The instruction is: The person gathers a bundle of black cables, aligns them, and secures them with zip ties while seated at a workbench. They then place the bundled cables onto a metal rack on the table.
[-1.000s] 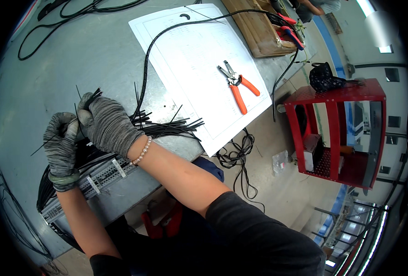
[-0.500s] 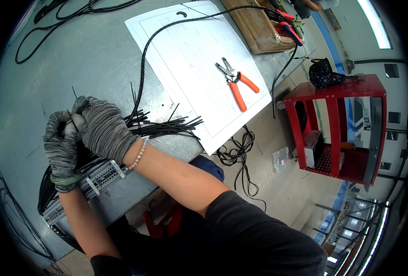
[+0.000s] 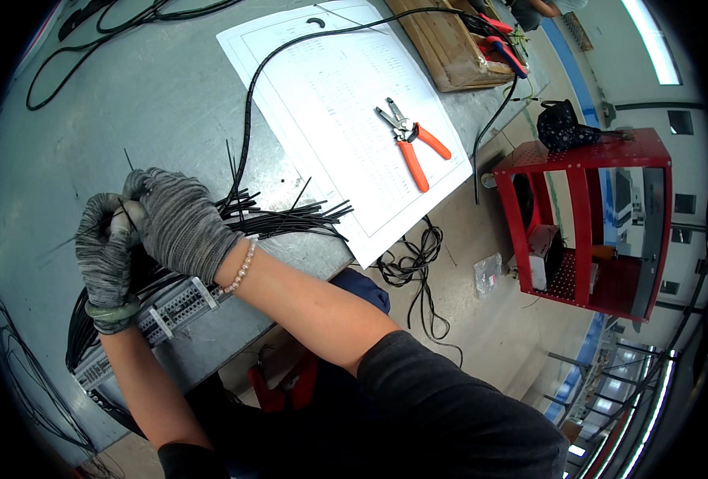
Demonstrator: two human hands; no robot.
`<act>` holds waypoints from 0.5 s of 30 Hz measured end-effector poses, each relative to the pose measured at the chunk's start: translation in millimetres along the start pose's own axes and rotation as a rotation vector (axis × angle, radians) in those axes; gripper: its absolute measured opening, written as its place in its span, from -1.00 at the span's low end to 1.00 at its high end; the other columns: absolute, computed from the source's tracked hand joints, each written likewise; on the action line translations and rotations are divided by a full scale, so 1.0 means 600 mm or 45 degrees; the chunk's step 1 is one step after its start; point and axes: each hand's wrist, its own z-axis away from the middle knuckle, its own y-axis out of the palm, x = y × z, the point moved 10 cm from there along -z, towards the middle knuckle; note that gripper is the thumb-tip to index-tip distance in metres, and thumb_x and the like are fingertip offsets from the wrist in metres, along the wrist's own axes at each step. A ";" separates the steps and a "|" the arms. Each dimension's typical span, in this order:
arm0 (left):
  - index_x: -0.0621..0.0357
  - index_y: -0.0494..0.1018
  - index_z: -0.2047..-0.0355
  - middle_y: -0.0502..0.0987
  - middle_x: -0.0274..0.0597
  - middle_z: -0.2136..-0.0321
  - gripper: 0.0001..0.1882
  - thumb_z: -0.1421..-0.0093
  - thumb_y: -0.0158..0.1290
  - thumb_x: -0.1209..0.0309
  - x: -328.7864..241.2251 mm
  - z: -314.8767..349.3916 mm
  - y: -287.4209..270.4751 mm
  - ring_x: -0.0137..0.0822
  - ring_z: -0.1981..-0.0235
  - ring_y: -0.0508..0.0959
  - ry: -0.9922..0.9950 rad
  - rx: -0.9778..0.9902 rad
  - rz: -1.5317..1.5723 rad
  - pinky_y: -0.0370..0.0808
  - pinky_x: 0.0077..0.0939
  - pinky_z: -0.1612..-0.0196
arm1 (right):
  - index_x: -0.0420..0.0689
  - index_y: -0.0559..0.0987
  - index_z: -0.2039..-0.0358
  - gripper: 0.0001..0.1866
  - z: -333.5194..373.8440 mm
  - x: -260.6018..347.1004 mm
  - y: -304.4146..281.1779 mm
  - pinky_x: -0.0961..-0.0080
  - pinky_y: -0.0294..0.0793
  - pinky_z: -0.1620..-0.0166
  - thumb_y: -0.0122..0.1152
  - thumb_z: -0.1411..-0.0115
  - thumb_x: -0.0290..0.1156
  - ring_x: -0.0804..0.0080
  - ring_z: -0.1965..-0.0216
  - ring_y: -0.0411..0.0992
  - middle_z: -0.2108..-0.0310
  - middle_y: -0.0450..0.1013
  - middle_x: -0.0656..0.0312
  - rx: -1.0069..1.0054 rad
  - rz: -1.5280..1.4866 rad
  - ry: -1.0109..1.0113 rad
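Observation:
My gloved left hand (image 3: 105, 251) and gloved right hand (image 3: 180, 214) meet over the table's left side, fingers curled together. Between their fingertips a thin black wire (image 3: 124, 209) pokes up, its far part hidden by the gloves. Another thin wire end (image 3: 128, 160) sticks out above the right hand. Just below the hands lies a grey terminal block strip (image 3: 180, 311) with black wires running along it, partly covered by my wrists. Beside my right wrist spreads a bundle of cut black wires (image 3: 290, 221).
A printed sheet (image 3: 330, 104) carries orange-handled wire strippers (image 3: 412, 145). A wooden box (image 3: 450, 48) with tools sits at the far right. A long black cable (image 3: 248, 120) crosses the sheet. Coiled cable (image 3: 414, 259) and a red cart (image 3: 577, 160) stand off the table's right side.
The hands stay nearly in place. My left fingers and the wire tip between the hands have shifted slightly.

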 end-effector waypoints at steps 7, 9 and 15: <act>0.26 0.44 0.13 0.50 -0.28 0.26 -0.77 -0.25 -0.04 0.42 0.014 0.000 0.003 -0.43 0.22 0.43 -0.024 0.019 0.082 0.38 -0.49 0.05 | -0.15 0.44 0.28 -0.81 0.008 0.011 -0.009 0.24 0.42 0.13 0.05 -0.19 -0.31 0.10 0.28 0.44 0.37 0.44 0.07 -0.188 0.077 -0.089; 0.26 0.44 0.12 0.51 -0.26 0.26 -0.77 -0.25 -0.05 0.44 0.018 0.000 0.000 -0.42 0.21 0.44 -0.017 0.010 0.056 0.38 -0.48 0.04 | -0.16 0.45 0.29 -0.81 0.011 0.015 -0.015 0.24 0.42 0.13 0.05 -0.20 -0.30 0.10 0.28 0.44 0.37 0.45 0.06 -0.175 0.058 -0.075; 0.24 0.46 0.13 0.52 -0.24 0.24 -0.77 -0.23 -0.10 0.51 0.006 0.002 -0.007 -0.39 0.19 0.45 0.021 -0.040 -0.073 0.38 -0.47 0.02 | -0.18 0.45 0.31 -0.81 0.003 -0.010 -0.012 0.19 0.44 0.17 0.02 -0.22 -0.31 0.05 0.31 0.47 0.40 0.46 0.00 -0.136 -0.130 0.054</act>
